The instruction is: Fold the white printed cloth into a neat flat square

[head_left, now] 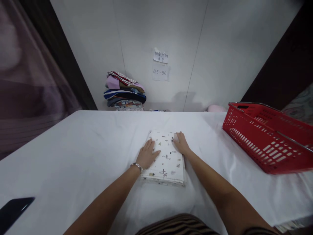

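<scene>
A folded white cloth (164,160) with a small scattered print lies flat in front of me, its layers showing along the near edge. Resting on its left side is my left hand (147,154), fingers spread and palm down, with a bracelet at the wrist. My right hand (181,143) lies on the cloth's far right edge, its fingers stretched out and pointing inward. Neither hand grips anything. Both touch the top layer of the cloth.
The cloth lies on a white-covered table (73,156). A red plastic basket (264,140) stands at the right. Folded fabrics (126,91) are stacked beyond the far edge, near paper signs (160,72) on the wall. A dark flat object (14,212) lies at the lower left.
</scene>
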A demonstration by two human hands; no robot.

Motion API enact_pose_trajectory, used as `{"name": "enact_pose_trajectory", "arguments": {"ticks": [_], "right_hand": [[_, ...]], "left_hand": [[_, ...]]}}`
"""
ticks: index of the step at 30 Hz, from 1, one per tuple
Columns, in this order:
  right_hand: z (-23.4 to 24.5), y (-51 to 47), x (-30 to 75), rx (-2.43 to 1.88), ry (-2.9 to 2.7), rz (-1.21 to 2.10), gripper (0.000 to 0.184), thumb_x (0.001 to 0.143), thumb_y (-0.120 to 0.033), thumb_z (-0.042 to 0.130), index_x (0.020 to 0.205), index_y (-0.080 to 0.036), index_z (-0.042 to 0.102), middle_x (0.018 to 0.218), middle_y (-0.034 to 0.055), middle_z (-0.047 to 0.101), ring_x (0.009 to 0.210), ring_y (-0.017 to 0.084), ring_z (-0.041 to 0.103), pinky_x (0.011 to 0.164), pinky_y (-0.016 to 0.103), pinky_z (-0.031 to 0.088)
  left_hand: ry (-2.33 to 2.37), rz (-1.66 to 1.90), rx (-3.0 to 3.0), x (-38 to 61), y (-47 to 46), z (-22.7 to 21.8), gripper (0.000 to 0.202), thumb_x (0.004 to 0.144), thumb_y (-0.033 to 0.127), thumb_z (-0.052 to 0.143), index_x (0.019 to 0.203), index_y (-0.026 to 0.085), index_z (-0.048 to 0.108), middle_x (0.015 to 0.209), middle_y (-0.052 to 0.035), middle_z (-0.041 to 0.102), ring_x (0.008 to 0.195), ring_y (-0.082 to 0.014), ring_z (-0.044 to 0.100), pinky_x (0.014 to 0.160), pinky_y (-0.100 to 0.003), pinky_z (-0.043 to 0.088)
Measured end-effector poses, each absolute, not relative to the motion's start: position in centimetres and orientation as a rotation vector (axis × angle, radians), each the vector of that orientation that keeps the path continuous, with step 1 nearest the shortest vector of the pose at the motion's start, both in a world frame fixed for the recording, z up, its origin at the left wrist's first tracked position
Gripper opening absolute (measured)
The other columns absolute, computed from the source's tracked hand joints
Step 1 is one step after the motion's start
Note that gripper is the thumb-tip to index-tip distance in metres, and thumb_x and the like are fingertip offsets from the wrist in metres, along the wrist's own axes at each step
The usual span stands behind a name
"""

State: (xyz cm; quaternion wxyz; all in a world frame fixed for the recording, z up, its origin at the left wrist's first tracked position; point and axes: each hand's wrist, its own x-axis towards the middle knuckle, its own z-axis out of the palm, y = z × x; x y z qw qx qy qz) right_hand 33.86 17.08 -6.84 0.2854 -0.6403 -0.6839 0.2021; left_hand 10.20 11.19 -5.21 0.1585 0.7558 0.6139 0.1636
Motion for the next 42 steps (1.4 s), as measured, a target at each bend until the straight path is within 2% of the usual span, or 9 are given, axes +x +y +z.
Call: {"name": "enact_pose_trajectory", "arguments": {"ticks": [2, 6, 11, 20, 27, 30, 33, 37, 42], "right_hand": [[-7.1, 16.6, 34.3, -1.734, -1.639, 0.618, 0.064, 0.082, -0.041, 0.046, 0.14, -0.014, 0.033, 0.149, 0.011, 0.024, 0.138, 0.025, 0.017, 0.11, 0.042, 0.02], [-6.4, 15.6, 34.7, -1.741, -1.483, 0.753, 0.074, 0.072, -0.036, 0.058, 0.14, -0.018, 0.033, 0.143, 0.0089, 0.037, 0.131, 0.025, 0.034, 0.107, 0.039, 0.028], [-4.9, 15.5, 34.7, -1.734, -1.371, 0.915, 0.083, 0.064, -0.024, 0.063, 0.14, -0.017, 0.031, 0.135, 0.0119, 0.047, 0.116, 0.028, 0.051, 0.093, 0.041, 0.044], [-4.8, 20.9, 32.3, -1.613, -1.399, 0.936, 0.086, 0.068, -0.022, 0.062, 0.144, -0.015, 0.023, 0.135, 0.0141, 0.047, 0.104, 0.024, 0.059, 0.082, 0.033, 0.05], [-4.5, 25.5, 29.2, -1.62, -1.449, 0.88, 0.071, 0.074, -0.025, 0.057, 0.139, -0.012, 0.034, 0.14, 0.0137, 0.041, 0.125, 0.025, 0.042, 0.099, 0.036, 0.038], [-5.3, 24.2, 29.6, -1.615, -1.442, 0.905, 0.059, 0.081, -0.031, 0.05, 0.136, -0.014, 0.039, 0.136, 0.0123, 0.046, 0.123, 0.022, 0.044, 0.1, 0.036, 0.036], [-5.6, 21.6, 30.5, -1.588, -1.384, 0.981, 0.055, 0.084, -0.035, 0.046, 0.134, -0.013, 0.041, 0.134, 0.0141, 0.049, 0.114, 0.022, 0.052, 0.092, 0.035, 0.044], [-5.3, 17.5, 31.5, -1.501, -1.218, 1.194, 0.048, 0.081, -0.029, 0.05, 0.128, -0.016, 0.047, 0.129, 0.0138, 0.052, 0.095, 0.02, 0.062, 0.071, 0.03, 0.054], [-4.8, 12.9, 32.5, -1.507, -1.218, 1.306, 0.021, 0.075, -0.028, 0.058, 0.093, -0.016, 0.059, 0.073, 0.0035, 0.065, 0.05, 0.011, 0.055, 0.037, 0.02, 0.041]], "left_hand": [[1.834, 0.594, 1.971, 9.8, 11.7, -5.0, 0.069, 0.084, 0.056, 0.035, 0.139, 0.015, 0.03, 0.152, -0.0103, 0.016, 0.138, -0.0224, 0.017, 0.11, -0.036, 0.021], [1.97, 0.672, 1.584, 8.9, 13.7, -4.0, 0.069, 0.082, 0.056, 0.039, 0.136, 0.012, 0.033, 0.137, -0.0165, 0.044, 0.125, -0.0265, 0.042, 0.099, -0.036, 0.035], [1.963, 0.515, 1.485, 8.6, 15.9, -2.9, 0.061, 0.073, 0.055, 0.052, 0.113, 0.009, 0.056, 0.117, -0.0199, 0.06, 0.105, -0.0311, 0.058, 0.081, -0.035, 0.044], [2.063, 0.79, 1.598, 7.0, 18.8, -1.5, 0.043, 0.076, 0.05, 0.051, 0.1, 0.016, 0.06, 0.105, -0.0117, 0.066, 0.095, -0.026, 0.06, 0.077, -0.032, 0.043], [2.12, 0.667, 1.509, 4.1, 21.1, -1.5, 0.056, 0.08, 0.05, 0.046, 0.121, 0.011, 0.05, 0.128, -0.0172, 0.053, 0.115, -0.029, 0.051, 0.09, -0.036, 0.042], [2.071, 0.649, 1.642, 3.9, 19.4, -2.4, 0.057, 0.082, 0.047, 0.046, 0.127, 0.011, 0.046, 0.136, -0.015, 0.046, 0.124, -0.0264, 0.043, 0.101, -0.034, 0.034], [1.961, 0.668, 1.975, 4.9, 16.4, -2.8, 0.053, 0.084, 0.045, 0.046, 0.126, 0.013, 0.048, 0.139, -0.0124, 0.043, 0.129, -0.0245, 0.037, 0.107, -0.035, 0.028], [1.609, 0.686, 2.387, 8.2, 11.7, -2.4, 0.038, 0.086, 0.046, 0.046, 0.108, 0.019, 0.062, 0.127, -0.0083, 0.055, 0.12, -0.0221, 0.045, 0.103, -0.038, 0.032], [1.306, 0.62, 2.609, 12.7, 8.6, -2.4, 0.029, 0.083, 0.04, 0.053, 0.105, 0.024, 0.062, 0.111, -0.0049, 0.06, 0.106, -0.0203, 0.051, 0.092, -0.038, 0.038]]}}
